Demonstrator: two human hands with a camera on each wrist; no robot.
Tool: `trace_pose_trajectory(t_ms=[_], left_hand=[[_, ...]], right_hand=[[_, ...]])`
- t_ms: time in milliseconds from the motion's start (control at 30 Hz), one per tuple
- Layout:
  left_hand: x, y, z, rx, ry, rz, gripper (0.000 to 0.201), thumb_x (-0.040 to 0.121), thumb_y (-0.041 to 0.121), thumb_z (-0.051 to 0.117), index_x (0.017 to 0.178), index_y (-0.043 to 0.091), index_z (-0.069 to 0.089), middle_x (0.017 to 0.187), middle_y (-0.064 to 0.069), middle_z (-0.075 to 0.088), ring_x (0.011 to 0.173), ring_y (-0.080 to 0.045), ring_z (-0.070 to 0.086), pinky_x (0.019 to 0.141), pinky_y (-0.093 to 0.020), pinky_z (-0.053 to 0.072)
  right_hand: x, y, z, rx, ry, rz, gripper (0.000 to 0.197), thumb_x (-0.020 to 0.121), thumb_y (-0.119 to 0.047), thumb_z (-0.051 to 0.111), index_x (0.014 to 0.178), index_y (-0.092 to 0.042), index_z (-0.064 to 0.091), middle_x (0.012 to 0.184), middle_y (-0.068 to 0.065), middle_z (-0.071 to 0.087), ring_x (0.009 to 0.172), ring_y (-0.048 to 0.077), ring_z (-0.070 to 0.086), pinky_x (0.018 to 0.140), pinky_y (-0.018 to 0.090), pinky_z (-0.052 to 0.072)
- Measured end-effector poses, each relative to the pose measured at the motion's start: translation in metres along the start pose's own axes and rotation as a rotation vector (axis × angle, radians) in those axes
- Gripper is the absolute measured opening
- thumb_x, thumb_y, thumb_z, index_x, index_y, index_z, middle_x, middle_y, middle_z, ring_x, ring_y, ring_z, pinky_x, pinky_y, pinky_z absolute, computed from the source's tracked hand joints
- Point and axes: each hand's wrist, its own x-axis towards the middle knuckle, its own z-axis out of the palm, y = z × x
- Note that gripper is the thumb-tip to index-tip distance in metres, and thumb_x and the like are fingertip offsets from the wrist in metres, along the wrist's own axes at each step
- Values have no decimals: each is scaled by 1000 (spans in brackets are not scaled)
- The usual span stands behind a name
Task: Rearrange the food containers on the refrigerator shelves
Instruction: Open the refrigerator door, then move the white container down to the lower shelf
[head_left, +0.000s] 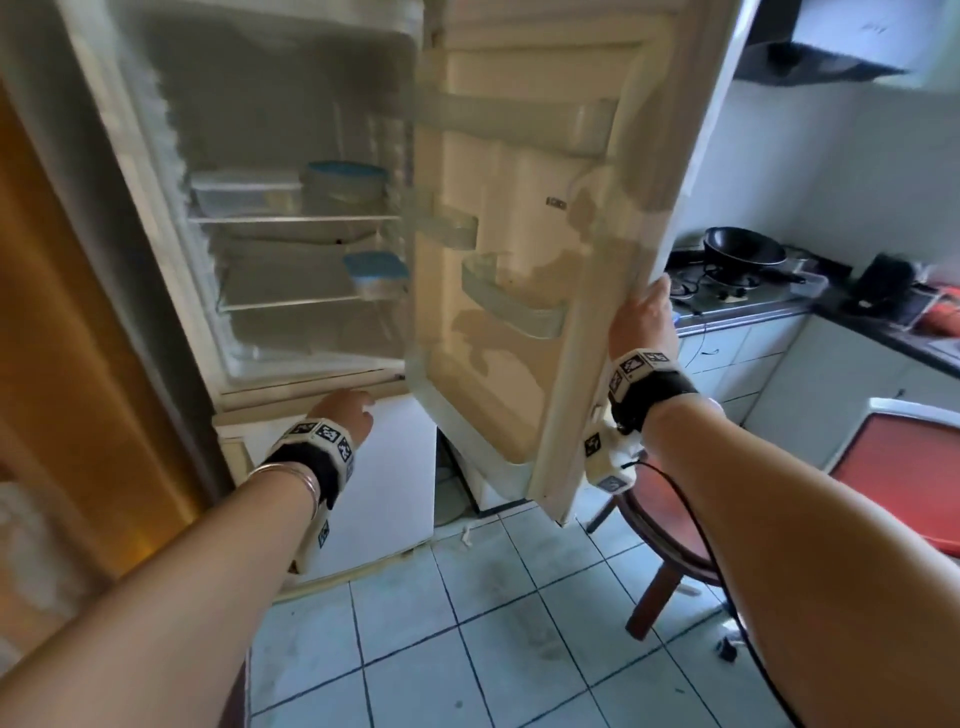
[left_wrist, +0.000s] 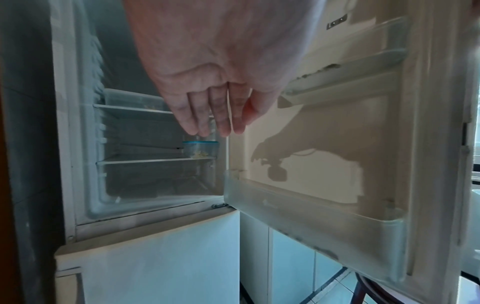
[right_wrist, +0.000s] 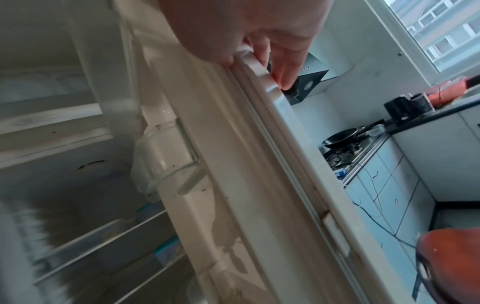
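Kitchen: refrigerator door (head_left: 519, 260) stands open. Right hand (head_left: 644, 322) grips the door edge, fingers curled round it. Left hand (left_wrist: 215, 82) hangs free, fingers straight and together.

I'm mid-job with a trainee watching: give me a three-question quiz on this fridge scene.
1. True or false: the right hand grips the edge of the fridge door.
2. How many containers sit on the upper shelf? A) one B) two C) three
3. Fill in: the left hand holds ____.

Key: 1 true. 2 B: the clear rectangular container and the round blue-lidded container. 3 nothing; its fingers hang straight.
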Motion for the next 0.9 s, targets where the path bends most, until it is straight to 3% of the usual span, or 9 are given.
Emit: trace_pose_trajectory(t_ms=[133,267,400,500,700,900], left_hand=[[-1,-14,-8,4,-2,-3,42,94,14,41,134,14,53,142,-11,52,129,-30,49,108,-33,39],[3,-25,-14,33,14,31,41,93,11,42,131,12,57,140,-10,54,129,-28,50,109,-33,39],[10,-36,-22,67,39,59,37,92,10,44,126,9,60,133,-13,60,123,-30,55,105,-36,43],[13,-53,-27,64,23,68,37,92,11,45,126,9,60,132,-13,60,122,-30,55,104,-37,44],[23,-113,-49,30,-25,25,39,94,15,41,130,11,54,136,-12,54,124,-29,51,105,-33,40],[40,-182,-68,11,-25,-22,37,92,13,40,125,10,58,130,-14,59,118,-30,57,100,-32,45]], right_hand=[[5,2,3,0,61,33,64,92,-8,31,151,-7,7,156,13,25,137,30,38,111,42,33],[-7,-8,14,-98,130,-33,78,87,-14,39,152,-13,-4,161,8,1,149,25,7,122,45,10],[-40,-41,35,-199,116,-210,89,84,-15,48,151,-26,-10,160,7,-15,148,28,-10,119,48,-3],[-68,-75,65,-262,16,-347,88,80,-12,44,151,-30,-5,161,2,-11,149,28,-10,119,48,-6],[-110,-123,157,-420,-337,-421,64,93,-25,37,152,-25,10,162,-5,6,149,24,-7,121,43,-3],[-147,-150,236,-548,-579,-433,59,94,-38,36,149,-21,21,158,-1,22,149,27,6,121,45,12]])
